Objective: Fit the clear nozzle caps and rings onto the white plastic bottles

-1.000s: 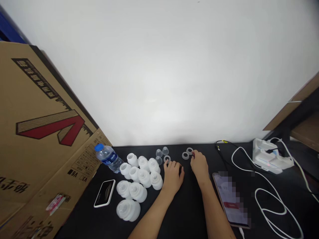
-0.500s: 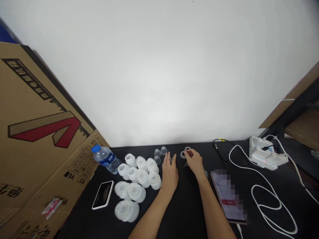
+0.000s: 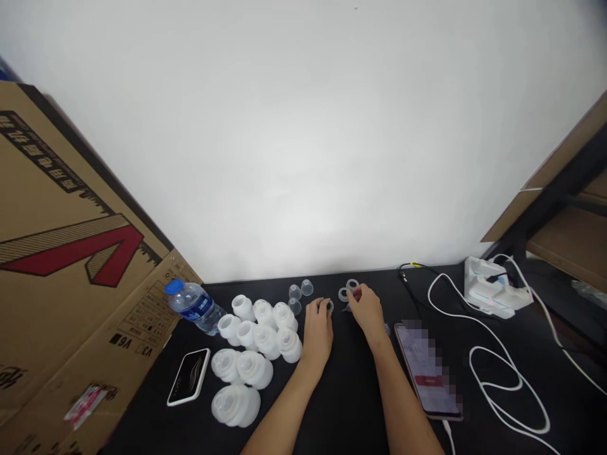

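Your left hand (image 3: 317, 330) sits on the black tabletop (image 3: 341, 404), fingers bunched, grip narrow on a small translucent ring (image 3: 329, 307) at the fingertips; the ring is partly hidden, so the hold is likely but not fully clear. Your right hand (image 3: 367, 314) is just right of it, fingers curled and narrow, right beside two more translucent rings (image 3: 343, 294) lying near the far edge of the tabletop. Whether that grip holds anything, you can't tell: the fingers hide it, and a small dark bit shows just under them.

Left of your left hand are three small clear cups (image 3: 294, 292), close together. Next to them is a loose cluster of white plastic moulded parts (image 3: 265, 338), mostly on their sides, with a nested stack (image 3: 234, 404) nearest you.

Further left, a water bottle with a blue cap (image 3: 194, 306) lies on its side against the cluster, and a white-edged black phone-shaped device (image 3: 188, 376) lies flat below it. A flattened cardboard carton (image 3: 71, 253) leans in at the left edge.

Right of your right arm, a phone (image 3: 427, 373) lies flat with its screen lit and pixelated. Beyond it are a looped white cable (image 3: 493, 379), a thin black cable (image 3: 412, 275) and a white charging dock (image 3: 493, 291). A white wall (image 3: 303, 139) fills the view behind the tabletop.
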`<state>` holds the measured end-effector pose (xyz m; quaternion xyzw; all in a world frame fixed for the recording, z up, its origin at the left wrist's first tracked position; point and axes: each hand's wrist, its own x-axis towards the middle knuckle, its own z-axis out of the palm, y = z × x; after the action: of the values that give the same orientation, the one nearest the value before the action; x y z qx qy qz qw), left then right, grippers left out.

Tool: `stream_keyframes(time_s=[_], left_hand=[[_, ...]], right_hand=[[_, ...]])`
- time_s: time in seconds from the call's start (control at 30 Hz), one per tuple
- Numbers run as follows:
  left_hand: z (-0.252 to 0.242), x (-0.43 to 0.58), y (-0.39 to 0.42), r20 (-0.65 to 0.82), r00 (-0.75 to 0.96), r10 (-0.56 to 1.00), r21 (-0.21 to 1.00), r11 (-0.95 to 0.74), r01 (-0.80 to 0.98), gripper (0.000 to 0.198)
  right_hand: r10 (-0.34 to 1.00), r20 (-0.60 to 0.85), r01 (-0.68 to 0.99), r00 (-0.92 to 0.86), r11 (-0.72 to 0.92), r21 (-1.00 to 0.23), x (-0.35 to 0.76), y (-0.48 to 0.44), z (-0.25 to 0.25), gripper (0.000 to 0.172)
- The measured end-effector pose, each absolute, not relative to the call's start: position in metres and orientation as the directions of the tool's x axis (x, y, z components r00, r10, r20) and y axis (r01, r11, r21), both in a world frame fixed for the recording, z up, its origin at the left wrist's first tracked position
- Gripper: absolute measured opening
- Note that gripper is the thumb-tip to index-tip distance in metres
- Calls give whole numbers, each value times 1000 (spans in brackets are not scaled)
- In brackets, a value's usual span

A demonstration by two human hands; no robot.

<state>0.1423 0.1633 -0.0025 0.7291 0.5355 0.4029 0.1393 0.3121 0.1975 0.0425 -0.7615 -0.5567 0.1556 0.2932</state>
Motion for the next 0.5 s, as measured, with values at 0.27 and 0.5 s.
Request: stream_keyframes(time_s=[0.27, 0.5], left_hand=[[15, 149, 156, 384, 197, 902, 629, -412, 659, 39], [20, 150, 149, 304, 214, 928, 586, -359, 726, 35]], right_hand=[[942, -80, 747, 325, -308, -590, 308, 193, 51, 26], [939, -99, 762, 331, -327, -559, 309, 192, 52, 27]])
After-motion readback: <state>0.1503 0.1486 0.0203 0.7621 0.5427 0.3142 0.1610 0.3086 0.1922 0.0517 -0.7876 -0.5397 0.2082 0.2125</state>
